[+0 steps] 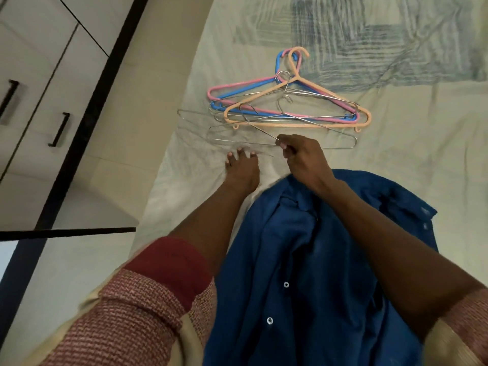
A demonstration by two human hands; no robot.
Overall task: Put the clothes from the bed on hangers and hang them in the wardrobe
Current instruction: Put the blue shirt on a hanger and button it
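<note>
Head view: wire hanger [260, 129] in right hand [301, 157]

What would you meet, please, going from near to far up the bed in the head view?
Blue shirt → right hand pinching a wire hanger → peach plastic hanger → grey-blue patterned patch of the bedsheet.

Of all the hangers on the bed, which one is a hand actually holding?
The thin wire hanger nearest the blue shirt: the right hand pinches its arm. The peach, pink and blue plastic hangers lie untouched further up the bed.
</note>
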